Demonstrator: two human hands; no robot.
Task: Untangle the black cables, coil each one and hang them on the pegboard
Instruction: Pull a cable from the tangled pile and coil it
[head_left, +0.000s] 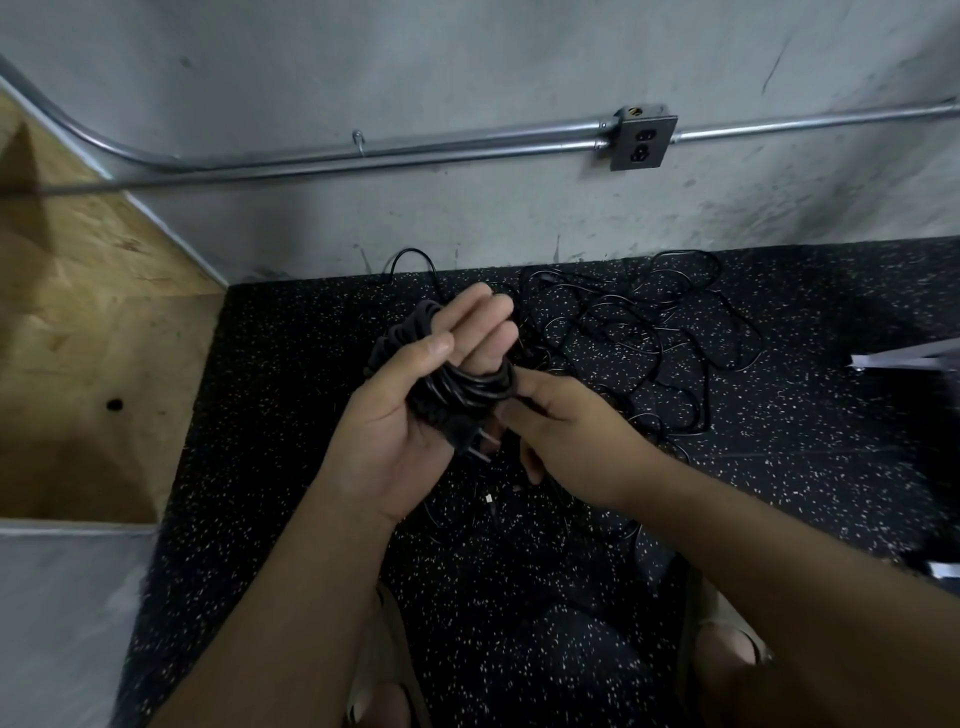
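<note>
A black cable coil (467, 387) is wound round the outstretched fingers of my left hand (410, 415), and the thumb lies against the loops. Its plug (470, 447) sticks out below the palm, prongs pointing down-right. My right hand (566, 441) is just right of the coil, fingers curled, pinching the cable's loose strand where it leaves the loops. Beyond both hands, a tangle of thin black cables (649, 332) lies spread on the speckled floor (311, 415). No pegboard is in view.
A grey wall carries a metal conduit (415, 148), a small hook (358, 139) and an outlet box (644, 137). A plywood panel (78, 322) stands at left, a metal piece (904, 359) at right. My sandalled feet (727, 639) are below.
</note>
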